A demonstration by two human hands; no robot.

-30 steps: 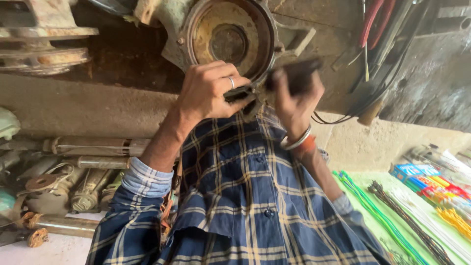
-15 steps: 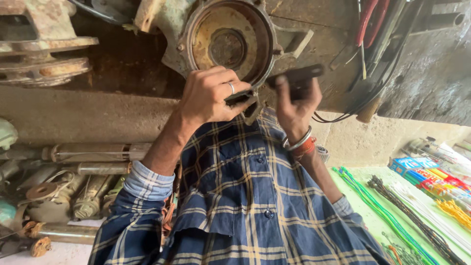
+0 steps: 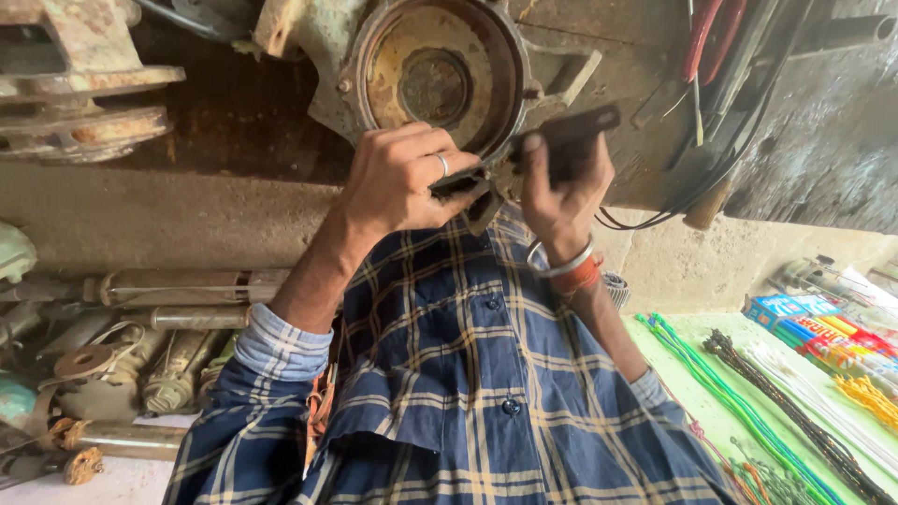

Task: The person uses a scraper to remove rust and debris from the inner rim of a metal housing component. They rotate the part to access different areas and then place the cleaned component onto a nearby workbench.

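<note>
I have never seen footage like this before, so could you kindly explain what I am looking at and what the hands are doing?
This is a single view from a camera worn on a person's head, looking down at their own two bare hands; the blue and cream checked shirt is theirs. The left hand, with a ring on one finger, and the right hand, with a metal bangle and an orange band at the wrist, are raised together. Each has a grip on a small dark flat metal part; its exact shape is hard to tell. Behind them sits a rusty round metal housing with a hub in its middle. Worn metal cylinders lie at the left of the picture, and green cable ties lie on a pale green surface at the right.
</note>
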